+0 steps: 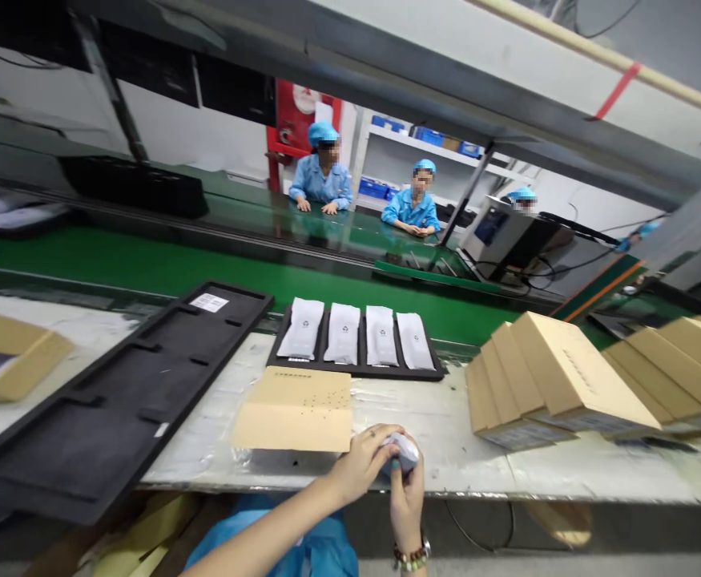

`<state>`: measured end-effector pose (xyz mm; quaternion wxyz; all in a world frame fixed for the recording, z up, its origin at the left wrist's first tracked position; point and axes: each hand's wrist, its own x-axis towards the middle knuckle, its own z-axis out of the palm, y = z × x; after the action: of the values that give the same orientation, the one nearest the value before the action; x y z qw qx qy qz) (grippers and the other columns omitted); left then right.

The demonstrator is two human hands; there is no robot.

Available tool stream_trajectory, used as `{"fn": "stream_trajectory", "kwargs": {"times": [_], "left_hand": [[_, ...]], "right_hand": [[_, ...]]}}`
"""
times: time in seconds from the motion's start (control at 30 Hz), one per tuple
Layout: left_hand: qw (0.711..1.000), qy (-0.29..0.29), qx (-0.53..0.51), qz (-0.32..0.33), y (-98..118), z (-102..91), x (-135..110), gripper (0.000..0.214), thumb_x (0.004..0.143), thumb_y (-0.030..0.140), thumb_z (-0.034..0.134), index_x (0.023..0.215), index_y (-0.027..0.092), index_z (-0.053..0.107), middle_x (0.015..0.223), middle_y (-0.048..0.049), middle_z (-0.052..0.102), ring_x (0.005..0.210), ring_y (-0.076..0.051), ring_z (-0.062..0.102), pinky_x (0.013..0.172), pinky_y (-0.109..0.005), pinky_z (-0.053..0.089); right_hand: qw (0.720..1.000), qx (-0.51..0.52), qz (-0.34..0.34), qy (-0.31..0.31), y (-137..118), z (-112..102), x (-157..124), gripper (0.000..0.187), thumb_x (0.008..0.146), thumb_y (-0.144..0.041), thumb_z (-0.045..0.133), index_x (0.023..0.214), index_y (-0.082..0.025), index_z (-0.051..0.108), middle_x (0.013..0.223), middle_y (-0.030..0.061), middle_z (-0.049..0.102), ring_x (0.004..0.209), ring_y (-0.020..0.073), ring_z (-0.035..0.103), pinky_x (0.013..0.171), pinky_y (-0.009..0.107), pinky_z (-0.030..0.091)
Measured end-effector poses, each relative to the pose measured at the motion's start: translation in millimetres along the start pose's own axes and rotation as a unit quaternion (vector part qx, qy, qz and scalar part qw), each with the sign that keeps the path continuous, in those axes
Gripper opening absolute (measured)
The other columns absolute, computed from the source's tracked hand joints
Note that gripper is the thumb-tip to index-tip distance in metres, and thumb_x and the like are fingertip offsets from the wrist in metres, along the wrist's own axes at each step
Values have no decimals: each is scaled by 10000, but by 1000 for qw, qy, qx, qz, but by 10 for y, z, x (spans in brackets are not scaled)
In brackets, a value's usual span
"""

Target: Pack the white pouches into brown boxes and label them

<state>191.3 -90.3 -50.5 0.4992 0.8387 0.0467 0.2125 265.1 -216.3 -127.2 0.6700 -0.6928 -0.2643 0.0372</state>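
Note:
Near the front edge of the bench, my left hand [363,458] and my right hand [408,490] are both closed around a small white pouch [408,450]. Its end points up toward me, and fingers cover much of it. Just left of my hands lies a flat tan cardboard piece [293,429] with printing and a fold across it. Behind that is a black tray [341,369] holding several white pouches [343,335], side by side in its compartments, each printed with a dark mark.
A long black tray [110,405] lies slanted at left, overhanging the bench edge. An opened cardboard box [38,357] is at far left. Tan boxes [566,365] lean in rows at right. Beyond the green conveyor belt [115,264], co-workers in blue caps sit [321,178].

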Motion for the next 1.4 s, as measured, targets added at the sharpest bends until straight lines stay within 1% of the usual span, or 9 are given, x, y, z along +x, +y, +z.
{"fn": "stream_trajectory", "kwargs": {"times": [0.13, 0.23, 0.37, 0.5, 0.6, 0.73, 1.03, 1.2, 1.4], "left_hand": [[994, -40, 98, -10, 7, -180, -446, 564, 996, 227, 445, 1534, 257, 281, 1486, -95, 493, 1378, -228, 463, 1158, -408, 394], [970, -109, 212, 50, -66, -564, -934, 538, 935, 117, 437, 1448, 275, 420, 1348, -53, 628, 1207, -220, 614, 1016, -348, 519], [913, 8, 390, 120, -288, -1201, -1298, 413, 867, 37, 405, 1189, 182, 619, 915, -76, 738, 792, -226, 692, 693, -328, 564], [861, 78, 495, 93, -328, -1784, -955, 500, 846, 18, 403, 1305, 135, 564, 992, -131, 716, 848, -259, 673, 767, -389, 547], [875, 73, 475, 60, -248, -2127, -437, 680, 832, -8, 389, 1498, 123, 347, 1348, -153, 596, 1190, -288, 581, 1026, -470, 457], [899, 46, 431, 69, -276, -2416, 33, 747, 822, -62, 324, 1528, 182, 294, 1479, -70, 511, 1367, -184, 463, 1179, -424, 320], [836, 111, 524, 118, -630, -2062, -668, 467, 964, 150, 437, 1425, 96, 481, 1451, -143, 537, 1383, -264, 463, 1215, -450, 240], [876, 123, 463, 48, -834, -1678, -1129, 721, 960, 459, 542, 1542, 125, 277, 1496, -167, 476, 1387, -301, 453, 1221, -521, 206], [923, 167, 343, -52, -1108, -1504, -1102, 1121, 766, 589, 744, 1562, 115, 114, 1505, -253, 422, 1427, -397, 366, 1122, -568, 398]], "right_hand": [[998, -32, 9, 53, 298, -89, -110, 380, 905, -475, 613, 1097, -150, 572, 1000, 138, 709, 907, 267, 697, 759, 354, 561], [992, -44, -4, 117, 325, -155, -120, 377, 903, -488, 615, 1074, -157, 556, 931, 121, 701, 825, 247, 694, 684, 320, 559], [985, -96, -82, 117, 212, -186, -218, 317, 885, -410, 663, 1126, -210, 608, 996, 129, 714, 869, 299, 714, 680, 385, 590], [948, -148, -276, -59, -201, 42, -320, 264, 919, -275, 614, 1172, -335, 659, 1033, 67, 741, 935, 291, 717, 755, 425, 607], [823, -192, -484, -227, -724, 453, -141, 517, 907, -105, 574, 1385, -297, 529, 1173, 89, 712, 1052, 260, 681, 858, 403, 576], [778, -338, -419, -324, -1257, 1153, 391, 564, 934, -29, 442, 1470, -202, 412, 1243, 146, 654, 1092, 270, 628, 873, 410, 536], [719, -443, -330, -423, -1075, 1668, 598, 449, 912, -112, 562, 1346, -227, 543, 1058, 98, 684, 929, 256, 650, 817, 354, 545], [730, -421, -293, -453, -942, 1602, 661, 502, 932, -139, 550, 1422, -241, 505, 1320, 111, 624, 1194, 286, 585, 1027, 411, 474], [751, -367, -255, -486, -909, 1762, 957, 314, 1016, -241, 457, 1243, -269, 673, 1206, 2, 713, 1092, 163, 665, 980, 261, 510]]}}
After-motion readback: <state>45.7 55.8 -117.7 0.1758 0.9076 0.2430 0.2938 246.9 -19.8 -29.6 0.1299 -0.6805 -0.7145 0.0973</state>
